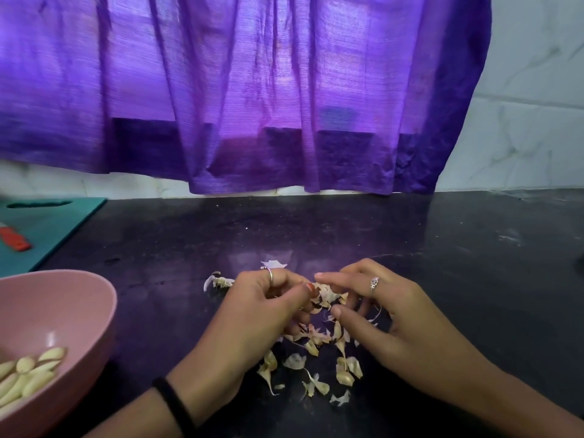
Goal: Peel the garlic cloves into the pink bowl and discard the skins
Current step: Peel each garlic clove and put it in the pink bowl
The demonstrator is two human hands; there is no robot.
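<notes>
Head view, looking down on a dark countertop (410, 248). Your left hand (252, 314) and right hand (379, 314) meet over a loose pile of garlic skins (319, 346) near the front edge of the counter. Both hands have their fingers curled inward, and between them they gather a small clump of skins (325, 295), raised just above the pile: your left thumb and fingertips pinch it from one side, your right index finger and thumb close on it from the other. Whether a clove lies inside the clump cannot be told. The rest of the skins lie scattered on the counter below and between your wrists, with a few stray pieces (218, 281) just beyond your left knuckles.

The pink bowl (79, 298) stands at lower left, well apart from the pile, partly cut off by the frame edge. Peeled garlic cloves (31, 371) lie in its bottom.

Your left hand carries a thin ring (269, 275) and its wrist a black band (173, 403); your right hand carries a stone-set ring (374, 282).

At far left a teal cutting board (47, 229) lies on the counter with a red-handled tool (14, 240) resting on it, only partly in view. A purple curtain (252, 90) hangs behind the counter against a pale tiled wall (531, 105).
</notes>
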